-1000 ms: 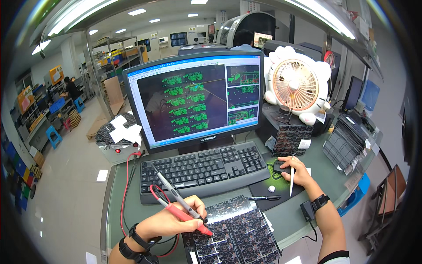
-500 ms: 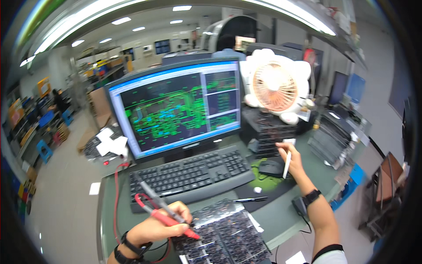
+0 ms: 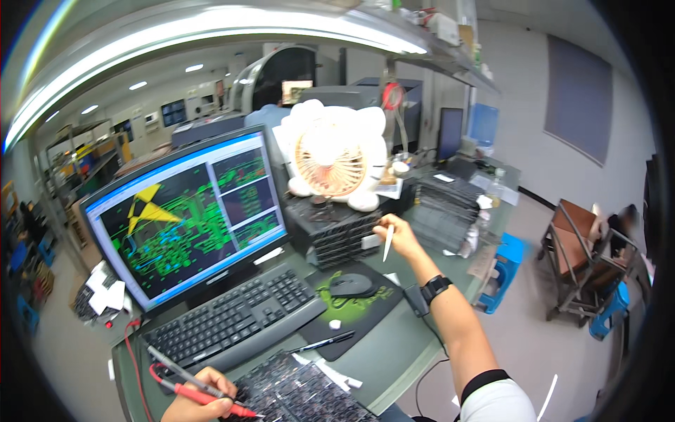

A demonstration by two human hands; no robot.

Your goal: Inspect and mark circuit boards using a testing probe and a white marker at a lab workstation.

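My left hand is closed around a red test probe and a slim grey probe. The red probe's tip points down at a dark circuit board panel densely covered with small parts; whether it touches cannot be told. Between the fingers of my raised right hand is a thin white stick, pointing downward. That hand is beside a stack of black slotted trays, beyond the black mouse on its black and green mat.
A monitor with a green circuit layout stands behind a black keyboard. A white fan sits on the black stack. A black pen and a small white cap lie nearby. Blue stools and a cart are at right.
My view has turned to the right. My right hand has lifted away from the mouse toward the black stack, still with the white stick. Yellow lines now show on the screen's layout.
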